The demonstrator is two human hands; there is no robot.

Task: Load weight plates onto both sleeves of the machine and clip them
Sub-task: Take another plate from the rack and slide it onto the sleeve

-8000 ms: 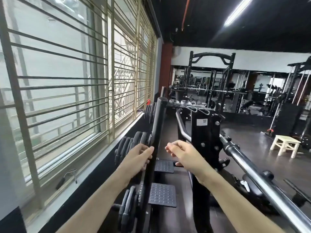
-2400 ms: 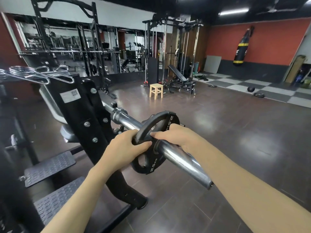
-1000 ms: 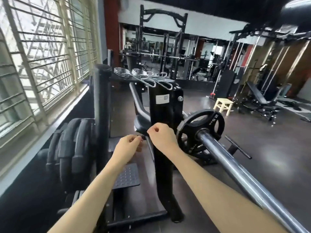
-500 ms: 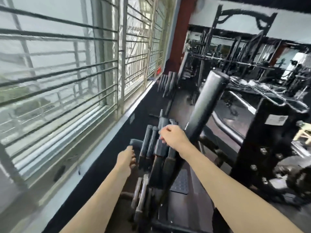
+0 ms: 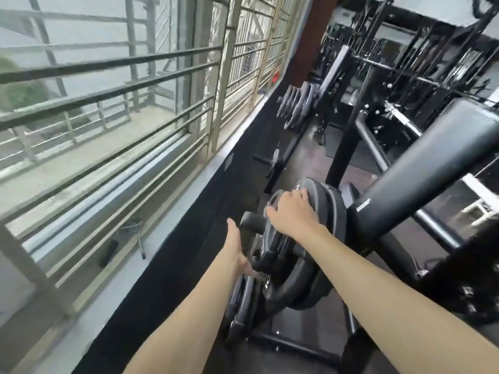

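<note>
Right hand [image 5: 293, 211] grips a small weight plate [image 5: 272, 238] on the storage peg [image 5: 249, 220]; left hand [image 5: 237, 255], fingers hidden, touches its lower edge.

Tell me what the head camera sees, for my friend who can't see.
A person's right hand grips a small round black weight plate stored on a black storage peg; the left hand touches its lower edge, beside barred windows.

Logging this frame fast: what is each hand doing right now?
Left hand: grips the lower edge of the small plate.
Right hand: fingers curled over that plate's top edge.
</note>
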